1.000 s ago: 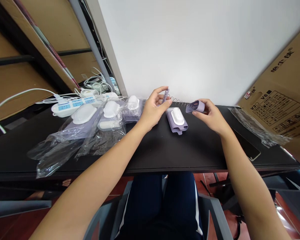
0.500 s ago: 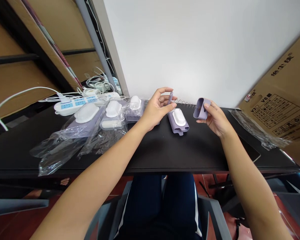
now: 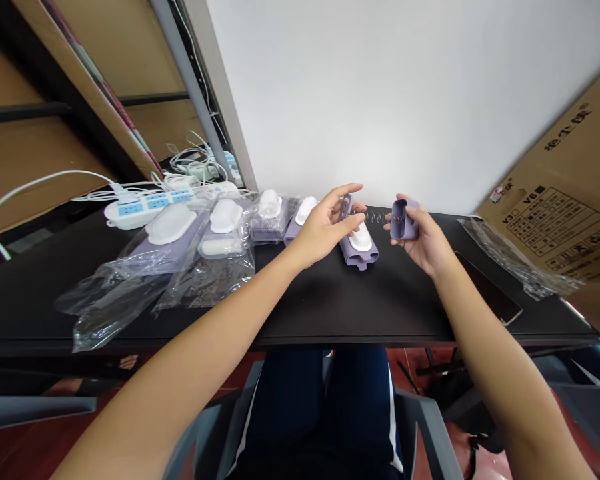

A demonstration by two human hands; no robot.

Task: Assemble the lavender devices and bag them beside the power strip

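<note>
My left hand point(image 3: 325, 227) pinches a narrow lilac plastic piece point(image 3: 346, 208) between fingers and thumb. My right hand point(image 3: 423, 237) holds a hollow lilac plastic shell point(image 3: 405, 220) upright. A thin metal coil spring point(image 3: 375, 217) spans the gap between the two parts, and its ends are hidden by the parts and my fingers. Just below my left fingers, a lilac device with a white oval top point(image 3: 361, 252) lies on the black table point(image 3: 355, 300), partly covered by them.
Several lilac-and-white items lie in clear plastic bags point(image 3: 205, 283) to the left, beside a white power strip point(image 3: 147, 208) and white cables point(image 3: 195, 160). A phone point(image 3: 487, 293) and crumpled plastic point(image 3: 517, 257) lie right, under a cardboard box point(image 3: 555, 200).
My hands have moved closer together, and the spring looks shorter. The right hand has turned the shell upright. The left hand has shifted right, uncovering a lilac-and-white item behind it.
</note>
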